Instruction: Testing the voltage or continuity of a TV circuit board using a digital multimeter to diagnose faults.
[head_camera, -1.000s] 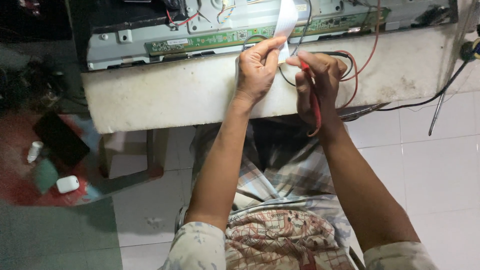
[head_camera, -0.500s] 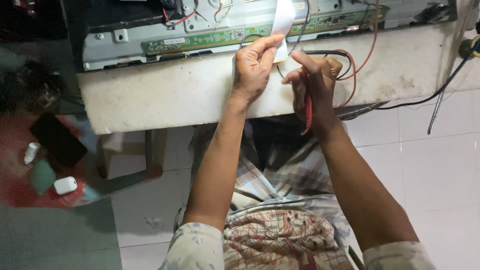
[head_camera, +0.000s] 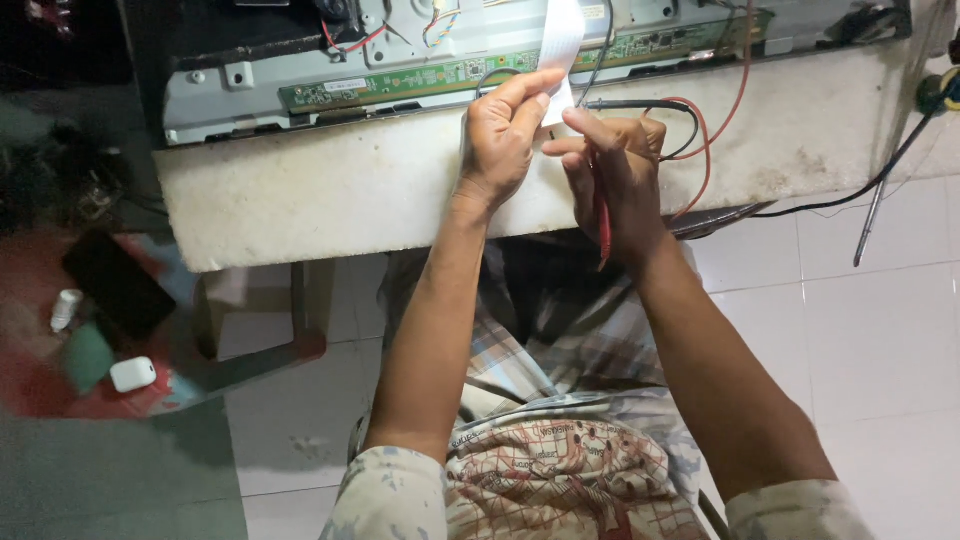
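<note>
Head view, the only 1: the main risk sits at the top centre of the frame, where the white flat ribbon cable (head_camera: 562, 40) runs down from the opened chassis to the fingers. A sideways tug or a sharp fold would probably crease the ribbon or strain it where it joins the green circuit board strip (head_camera: 520, 62). The red test probe (head_camera: 603, 215) is a second hazard: tucked loosely in the palm with its tip pointing down toward the lap, it could slip out, and its red lead (head_camera: 700, 150), looped to the right, could snag on the fingers.

The left hand (head_camera: 503, 140), just left of centre, is nearly closed, its thumb and forefinger pinched on the lower end of the ribbon. The right hand (head_camera: 615, 165), just beside it and touching it at the fingertips, is half curled: its forefinger reaches up to the same ribbon end while the other fingers wrap the probe. Both hands hover over the white foam slab (head_camera: 330, 190) that carries the chassis. A black lead (head_camera: 640, 104) passes behind the right hand.
</note>
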